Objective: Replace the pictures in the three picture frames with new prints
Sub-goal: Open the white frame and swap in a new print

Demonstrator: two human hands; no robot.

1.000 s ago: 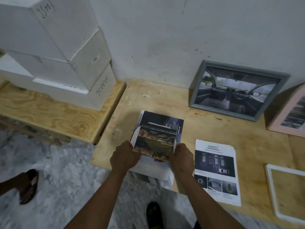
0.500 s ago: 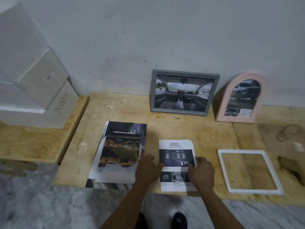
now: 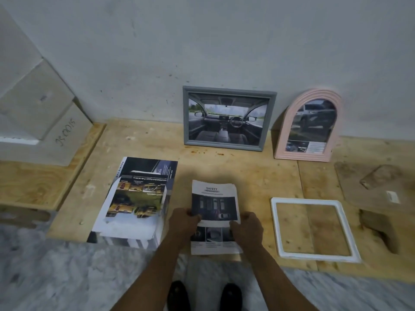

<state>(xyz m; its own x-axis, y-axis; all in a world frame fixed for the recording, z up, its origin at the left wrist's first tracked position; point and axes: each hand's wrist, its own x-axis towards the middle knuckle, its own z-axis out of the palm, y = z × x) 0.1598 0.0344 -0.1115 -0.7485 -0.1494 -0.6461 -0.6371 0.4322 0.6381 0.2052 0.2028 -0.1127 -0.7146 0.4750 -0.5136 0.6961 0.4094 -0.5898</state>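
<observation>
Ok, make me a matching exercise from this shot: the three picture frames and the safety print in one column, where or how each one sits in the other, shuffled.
Things:
1. grey frame
2. pink arched frame
3. white frame
4. safety print

States:
A. lies flat, empty
B. held by both hands
C. leans on wall, shows car interior
D. leans on wall, shows car exterior

Pairs: 1-C, 2-D, 3-A, 4-B

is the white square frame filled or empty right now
Empty. The white square frame lies flat on the wooden table, and bare wood shows through its opening; no print sits inside it.
</observation>
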